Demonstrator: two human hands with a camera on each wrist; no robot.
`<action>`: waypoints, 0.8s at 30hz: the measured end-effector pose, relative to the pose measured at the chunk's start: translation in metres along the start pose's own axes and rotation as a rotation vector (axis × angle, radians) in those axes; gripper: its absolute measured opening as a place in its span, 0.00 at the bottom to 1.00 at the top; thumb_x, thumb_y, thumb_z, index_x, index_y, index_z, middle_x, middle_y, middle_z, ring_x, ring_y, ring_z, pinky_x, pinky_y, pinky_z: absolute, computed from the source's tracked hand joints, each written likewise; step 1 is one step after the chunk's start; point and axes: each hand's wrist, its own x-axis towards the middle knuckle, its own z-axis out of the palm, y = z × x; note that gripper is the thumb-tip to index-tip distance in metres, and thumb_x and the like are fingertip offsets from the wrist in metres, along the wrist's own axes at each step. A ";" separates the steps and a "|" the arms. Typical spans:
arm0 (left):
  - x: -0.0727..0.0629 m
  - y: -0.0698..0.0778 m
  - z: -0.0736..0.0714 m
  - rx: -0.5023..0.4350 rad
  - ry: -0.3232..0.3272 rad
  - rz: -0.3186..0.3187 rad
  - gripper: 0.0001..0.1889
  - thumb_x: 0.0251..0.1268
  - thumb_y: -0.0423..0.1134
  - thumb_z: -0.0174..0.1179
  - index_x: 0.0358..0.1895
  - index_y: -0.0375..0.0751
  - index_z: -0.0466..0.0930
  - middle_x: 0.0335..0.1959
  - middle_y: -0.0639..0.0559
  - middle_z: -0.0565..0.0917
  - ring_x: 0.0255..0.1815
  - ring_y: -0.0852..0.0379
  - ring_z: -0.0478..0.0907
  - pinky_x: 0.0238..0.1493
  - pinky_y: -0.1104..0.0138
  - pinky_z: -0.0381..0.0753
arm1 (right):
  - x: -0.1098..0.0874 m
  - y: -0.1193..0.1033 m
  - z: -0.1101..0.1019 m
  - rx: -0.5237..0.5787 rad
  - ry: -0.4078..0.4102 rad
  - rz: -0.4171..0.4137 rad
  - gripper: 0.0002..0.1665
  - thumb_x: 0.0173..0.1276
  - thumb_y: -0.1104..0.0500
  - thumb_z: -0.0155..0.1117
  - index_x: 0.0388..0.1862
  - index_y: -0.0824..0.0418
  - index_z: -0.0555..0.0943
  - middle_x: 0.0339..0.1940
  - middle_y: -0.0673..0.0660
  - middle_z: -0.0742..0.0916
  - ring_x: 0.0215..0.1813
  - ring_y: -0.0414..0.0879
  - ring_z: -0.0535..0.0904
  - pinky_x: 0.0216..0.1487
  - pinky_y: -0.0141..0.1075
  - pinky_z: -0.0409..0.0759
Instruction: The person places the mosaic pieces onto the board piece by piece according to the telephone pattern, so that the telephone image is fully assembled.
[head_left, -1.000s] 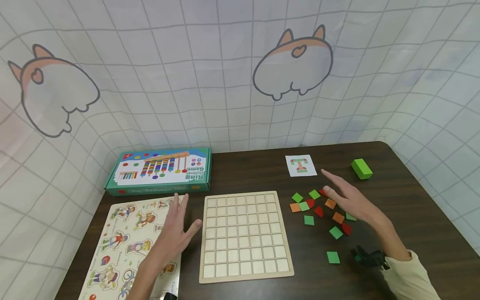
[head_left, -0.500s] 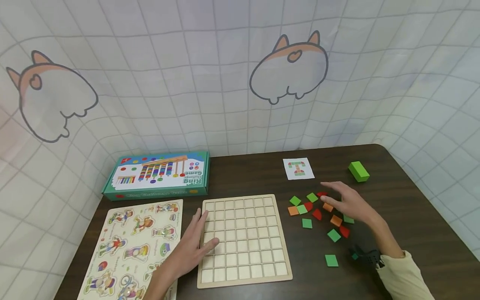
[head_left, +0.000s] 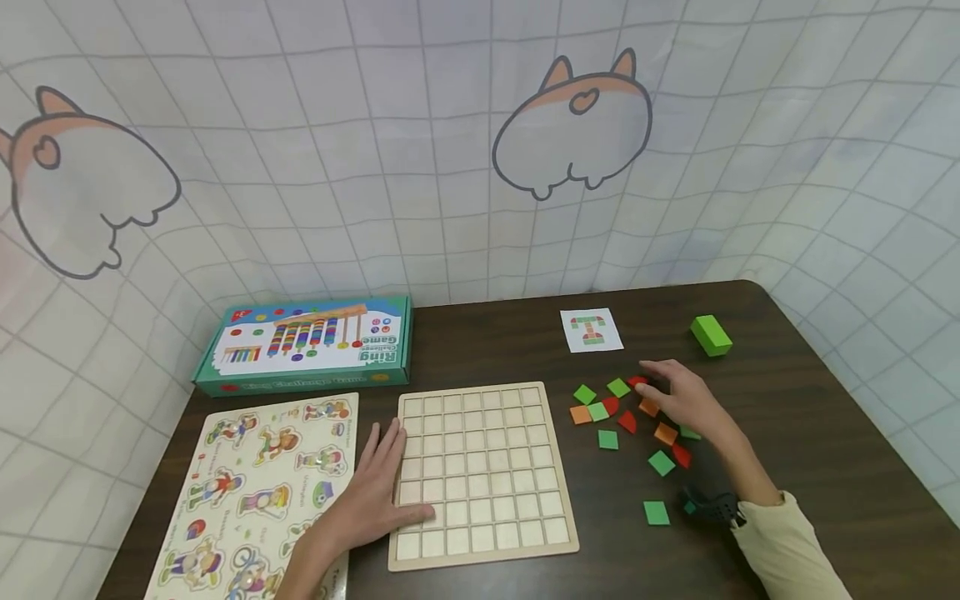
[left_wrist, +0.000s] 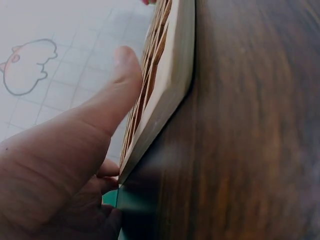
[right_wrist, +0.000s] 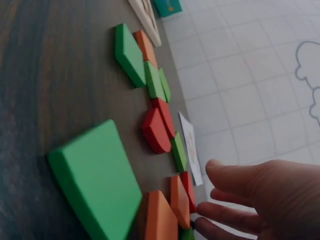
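My left hand (head_left: 367, 500) lies at the left edge of a wooden grid board (head_left: 489, 485), thumb over its squares and fingers stretched along the frame. In the left wrist view the thumb (left_wrist: 127, 70) rests across the board's rim (left_wrist: 167, 85). My right hand (head_left: 692, 404) hovers over scattered coloured tiles, fingers loosely bent and thumb apart from them. Its fingertips reach a red quarter-round tile (head_left: 637, 381), beside an orange square tile (head_left: 648, 407). In the right wrist view, that hand (right_wrist: 265, 200) has nothing between thumb and fingers.
A white pattern card (head_left: 592, 331) and a green block (head_left: 711, 335) lie farther back. More red, orange and green tiles (head_left: 608, 439) spread right of the board. A picture puzzle (head_left: 255, 500) and a game box (head_left: 303, 346) occupy the left side.
My left hand has come down and right from above the puzzle to the board's left edge. The right hand has lowered toward the tiles, its fingers bending more.
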 end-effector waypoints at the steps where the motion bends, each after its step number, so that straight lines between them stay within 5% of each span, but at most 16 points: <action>1: 0.000 0.000 -0.002 0.013 -0.014 0.004 0.64 0.49 0.67 0.67 0.78 0.35 0.38 0.81 0.41 0.36 0.80 0.35 0.27 0.73 0.35 0.46 | 0.001 0.000 0.001 -0.004 0.002 0.002 0.30 0.70 0.59 0.61 0.65 0.75 0.70 0.60 0.75 0.77 0.61 0.70 0.72 0.60 0.63 0.71; 10: -0.002 -0.004 -0.016 0.125 -0.039 0.092 0.64 0.46 0.66 0.69 0.77 0.32 0.43 0.80 0.37 0.42 0.79 0.31 0.36 0.72 0.37 0.54 | 0.010 -0.008 0.009 -0.091 0.017 0.038 0.28 0.70 0.61 0.60 0.64 0.75 0.71 0.54 0.74 0.79 0.54 0.68 0.76 0.53 0.60 0.75; 18: -0.002 -0.007 -0.018 0.106 -0.071 0.107 0.66 0.44 0.66 0.70 0.78 0.34 0.41 0.80 0.37 0.39 0.79 0.31 0.35 0.72 0.36 0.52 | 0.011 -0.016 0.015 -0.203 0.078 0.059 0.20 0.67 0.64 0.62 0.55 0.73 0.79 0.48 0.71 0.80 0.49 0.66 0.75 0.50 0.56 0.75; 24: -0.002 -0.010 -0.019 0.081 -0.101 0.142 0.69 0.41 0.66 0.72 0.78 0.34 0.38 0.80 0.37 0.37 0.79 0.30 0.33 0.70 0.34 0.53 | 0.007 -0.015 0.017 -0.187 0.110 0.061 0.15 0.67 0.64 0.63 0.51 0.72 0.81 0.46 0.70 0.80 0.47 0.65 0.74 0.48 0.56 0.75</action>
